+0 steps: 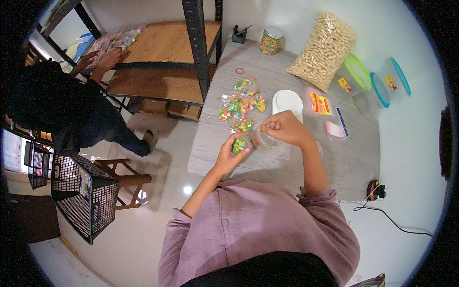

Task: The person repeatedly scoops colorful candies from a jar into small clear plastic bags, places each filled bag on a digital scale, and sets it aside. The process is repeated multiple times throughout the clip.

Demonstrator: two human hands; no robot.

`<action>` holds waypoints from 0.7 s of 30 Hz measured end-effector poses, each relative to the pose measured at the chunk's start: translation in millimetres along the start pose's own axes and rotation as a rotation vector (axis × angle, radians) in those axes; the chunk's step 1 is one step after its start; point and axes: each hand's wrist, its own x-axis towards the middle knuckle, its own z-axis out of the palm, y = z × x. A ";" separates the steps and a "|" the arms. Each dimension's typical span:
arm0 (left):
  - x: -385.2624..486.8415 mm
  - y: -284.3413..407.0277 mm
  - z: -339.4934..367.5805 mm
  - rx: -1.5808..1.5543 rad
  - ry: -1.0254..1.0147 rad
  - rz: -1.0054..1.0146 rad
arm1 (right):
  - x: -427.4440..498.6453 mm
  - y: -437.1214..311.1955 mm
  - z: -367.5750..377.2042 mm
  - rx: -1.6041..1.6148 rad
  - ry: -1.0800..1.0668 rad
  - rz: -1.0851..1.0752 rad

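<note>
My left hand (230,155) holds a small clear bag of colourful candy pieces (239,144) near the table's front edge. To its right, my right hand (283,128) is over the mouth of a clear round container (269,140), fingertips pinched together at a small orange-yellow piece. Beyond my left hand lie several filled clear bags of the same candy (241,104). A white round-topped device (288,104), perhaps a scale, stands behind the container.
A large bag of pale puffed snacks (322,50), a lidded candy jar (271,40), lidded plastic tubs (349,77) and yellow-red packets (320,104) stand or lie on the table (215,143). At left are a shelf (161,41), a black basket (86,197) and another person (82,104).
</note>
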 end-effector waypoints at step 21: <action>0.4 6.7 4.6 0.262 0.034 0.188 | -10.0 -39.5 16.0 -0.017 -0.049 -0.298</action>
